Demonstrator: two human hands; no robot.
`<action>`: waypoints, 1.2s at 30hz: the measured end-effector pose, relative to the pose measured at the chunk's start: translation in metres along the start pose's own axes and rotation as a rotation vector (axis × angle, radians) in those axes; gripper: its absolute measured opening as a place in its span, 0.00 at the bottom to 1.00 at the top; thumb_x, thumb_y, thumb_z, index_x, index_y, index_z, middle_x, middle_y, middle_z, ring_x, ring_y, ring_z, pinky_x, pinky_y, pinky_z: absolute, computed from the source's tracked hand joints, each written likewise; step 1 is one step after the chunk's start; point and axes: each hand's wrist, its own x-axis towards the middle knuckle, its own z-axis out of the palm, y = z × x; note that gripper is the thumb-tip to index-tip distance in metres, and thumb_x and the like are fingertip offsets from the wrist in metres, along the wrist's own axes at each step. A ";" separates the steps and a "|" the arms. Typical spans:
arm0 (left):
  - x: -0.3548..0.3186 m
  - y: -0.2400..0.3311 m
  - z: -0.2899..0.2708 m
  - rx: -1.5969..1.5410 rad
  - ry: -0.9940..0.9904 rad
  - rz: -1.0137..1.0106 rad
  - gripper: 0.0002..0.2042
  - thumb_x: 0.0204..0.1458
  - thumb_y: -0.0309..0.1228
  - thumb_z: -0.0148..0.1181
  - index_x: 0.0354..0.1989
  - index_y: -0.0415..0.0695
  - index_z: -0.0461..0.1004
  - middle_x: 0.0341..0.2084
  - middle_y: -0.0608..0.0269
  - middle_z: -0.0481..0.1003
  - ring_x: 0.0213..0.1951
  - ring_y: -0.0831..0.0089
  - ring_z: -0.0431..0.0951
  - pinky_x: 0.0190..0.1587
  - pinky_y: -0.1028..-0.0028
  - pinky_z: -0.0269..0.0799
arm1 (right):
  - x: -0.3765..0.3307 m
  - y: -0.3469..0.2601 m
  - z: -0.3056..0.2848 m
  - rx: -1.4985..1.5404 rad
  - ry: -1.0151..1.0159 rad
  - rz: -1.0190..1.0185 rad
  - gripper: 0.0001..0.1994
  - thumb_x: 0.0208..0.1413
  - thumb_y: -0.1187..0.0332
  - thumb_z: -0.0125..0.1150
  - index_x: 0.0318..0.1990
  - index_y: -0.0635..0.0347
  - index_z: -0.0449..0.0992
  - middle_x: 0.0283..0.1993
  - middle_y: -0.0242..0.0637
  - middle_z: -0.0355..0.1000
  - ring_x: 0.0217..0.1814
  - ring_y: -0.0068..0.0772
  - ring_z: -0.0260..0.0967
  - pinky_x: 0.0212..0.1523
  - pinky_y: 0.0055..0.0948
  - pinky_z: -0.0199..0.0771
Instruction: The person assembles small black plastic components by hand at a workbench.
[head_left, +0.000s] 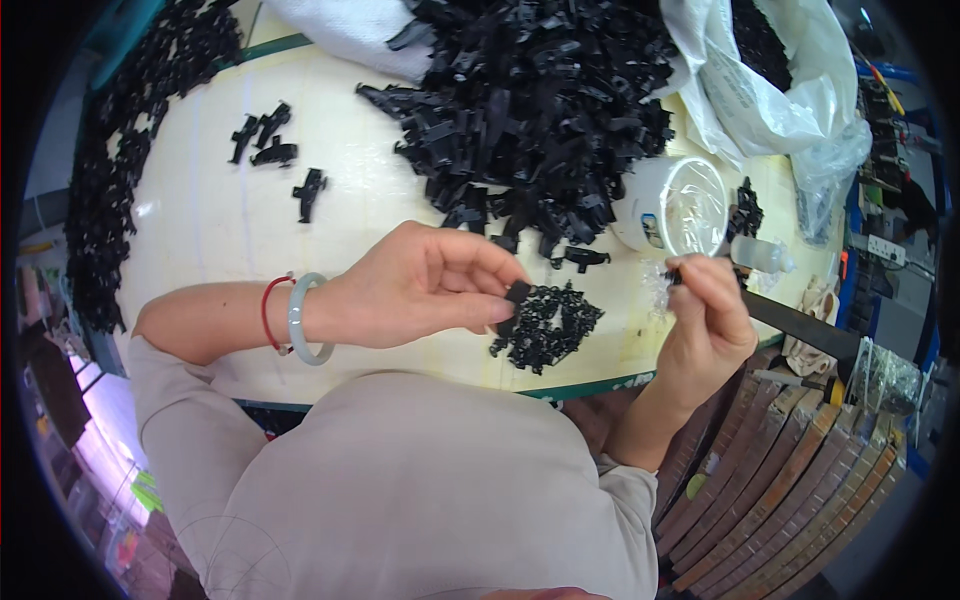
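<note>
Between the thumb and fingers of my left hand is a black plastic part, held at the left edge of a small heap of tiny black pieces. My right hand is raised off to the right, near the table's edge, its thumb and index finger pinched on a small black piece. A single black part lies just beyond the small heap. Farther back rises a large pile of black plastic parts.
A white tub with clear film stands right of the pile, beside a small translucent bottle. White plastic bags lie at the back right. Several loose parts sit at left; more black parts line the left rim.
</note>
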 end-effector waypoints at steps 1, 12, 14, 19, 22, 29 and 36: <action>-0.001 -0.002 0.000 -0.105 -0.008 -0.030 0.11 0.52 0.20 0.55 0.45 0.36 0.70 0.35 0.61 0.75 0.36 0.78 0.77 0.39 0.79 0.74 | -0.007 -0.001 0.008 0.082 0.010 0.061 0.10 0.38 0.87 0.61 0.31 0.68 0.77 0.32 0.42 0.74 0.36 0.30 0.68 0.38 0.22 0.67; 0.002 0.000 -0.003 -0.196 -0.037 -0.066 0.11 0.54 0.25 0.55 0.45 0.36 0.70 0.35 0.60 0.76 0.34 0.78 0.77 0.35 0.79 0.74 | -0.036 -0.005 0.057 0.095 -0.086 -0.007 0.11 0.41 0.87 0.62 0.35 0.68 0.76 0.35 0.46 0.74 0.36 0.34 0.72 0.37 0.24 0.72; 0.002 0.000 -0.003 -0.207 -0.038 -0.067 0.11 0.54 0.25 0.55 0.45 0.36 0.70 0.34 0.60 0.76 0.34 0.78 0.77 0.35 0.79 0.74 | -0.035 -0.007 0.059 0.066 -0.100 -0.058 0.11 0.42 0.86 0.62 0.35 0.68 0.76 0.35 0.46 0.75 0.36 0.35 0.72 0.37 0.25 0.73; 0.002 0.000 -0.003 -0.226 -0.064 -0.065 0.10 0.54 0.25 0.55 0.44 0.36 0.71 0.34 0.60 0.76 0.32 0.79 0.77 0.35 0.80 0.74 | -0.034 -0.003 0.060 0.052 -0.122 -0.123 0.12 0.41 0.84 0.63 0.36 0.67 0.76 0.36 0.45 0.75 0.36 0.37 0.72 0.37 0.26 0.72; 0.002 -0.001 -0.003 -0.227 -0.060 -0.067 0.10 0.54 0.25 0.55 0.43 0.36 0.71 0.34 0.60 0.76 0.32 0.78 0.77 0.35 0.80 0.74 | -0.033 -0.001 0.061 0.039 -0.131 -0.161 0.12 0.41 0.84 0.63 0.37 0.66 0.76 0.36 0.44 0.75 0.36 0.37 0.71 0.37 0.26 0.71; 0.000 -0.004 -0.004 -0.204 -0.024 -0.043 0.08 0.54 0.24 0.55 0.42 0.35 0.72 0.34 0.58 0.76 0.32 0.77 0.77 0.36 0.79 0.75 | -0.034 0.000 0.063 -0.004 -0.166 -0.162 0.14 0.38 0.84 0.64 0.37 0.64 0.77 0.35 0.39 0.72 0.35 0.34 0.68 0.33 0.25 0.69; -0.015 0.003 -0.005 -0.135 0.043 -0.080 0.11 0.52 0.23 0.57 0.43 0.33 0.72 0.33 0.56 0.77 0.33 0.76 0.78 0.38 0.79 0.76 | -0.044 -0.003 0.053 0.054 -0.130 0.022 0.17 0.35 0.84 0.67 0.38 0.66 0.76 0.36 0.40 0.71 0.33 0.33 0.67 0.32 0.23 0.69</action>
